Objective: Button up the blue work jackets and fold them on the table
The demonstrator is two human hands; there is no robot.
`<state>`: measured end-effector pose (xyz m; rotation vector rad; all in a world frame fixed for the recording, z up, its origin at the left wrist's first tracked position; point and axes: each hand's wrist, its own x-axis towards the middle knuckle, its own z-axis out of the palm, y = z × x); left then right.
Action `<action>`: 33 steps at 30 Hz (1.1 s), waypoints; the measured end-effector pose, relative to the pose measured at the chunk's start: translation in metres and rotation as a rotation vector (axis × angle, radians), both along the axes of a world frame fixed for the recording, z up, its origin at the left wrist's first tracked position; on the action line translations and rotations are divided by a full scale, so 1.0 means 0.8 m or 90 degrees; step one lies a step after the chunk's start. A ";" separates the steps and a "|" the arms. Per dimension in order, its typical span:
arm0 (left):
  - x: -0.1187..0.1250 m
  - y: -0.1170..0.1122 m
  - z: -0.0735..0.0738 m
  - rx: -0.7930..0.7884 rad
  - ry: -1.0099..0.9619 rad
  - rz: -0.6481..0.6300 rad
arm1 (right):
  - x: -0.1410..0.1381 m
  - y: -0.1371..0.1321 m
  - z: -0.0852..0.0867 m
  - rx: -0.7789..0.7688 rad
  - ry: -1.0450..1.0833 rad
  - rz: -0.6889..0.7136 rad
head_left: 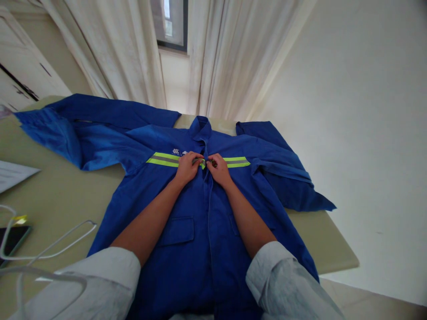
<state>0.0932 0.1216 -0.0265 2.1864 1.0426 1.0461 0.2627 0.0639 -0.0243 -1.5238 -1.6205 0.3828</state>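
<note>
A blue work jacket (180, 195) with a yellow-green and grey reflective chest stripe (236, 162) lies front up on the table, its sleeves spread to both sides. At the front opening, level with the stripe, my left hand (188, 168) pinches the jacket's left-hand edge. Close beside it, my right hand (218, 169) grips the other edge, the fingers closed on the placket. A small gap shows between the two edges there. Whatever fastener lies under my fingertips is too small to make out. The collar (200, 128) stands up at the far end.
Dark blue folded fabric (113, 111) lies behind the left sleeve. On the greenish table (100, 191) are a white paper (15, 175), a phone-like dark device (15, 242) and a looping white cable (66, 244). Curtains (123, 49) hang behind; a wall (373, 155) borders the right.
</note>
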 end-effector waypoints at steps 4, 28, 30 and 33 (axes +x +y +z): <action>0.000 0.002 -0.003 -0.025 0.027 0.004 | 0.001 -0.001 0.001 0.000 -0.026 0.029; -0.006 0.005 -0.004 0.002 0.015 -0.068 | 0.003 0.005 -0.013 0.035 -0.009 -0.036; -0.008 0.008 -0.004 0.021 -0.045 -0.014 | 0.002 0.005 -0.013 0.055 0.025 -0.069; -0.017 0.017 -0.004 0.031 -0.104 0.106 | 0.005 0.004 -0.011 0.058 0.080 -0.122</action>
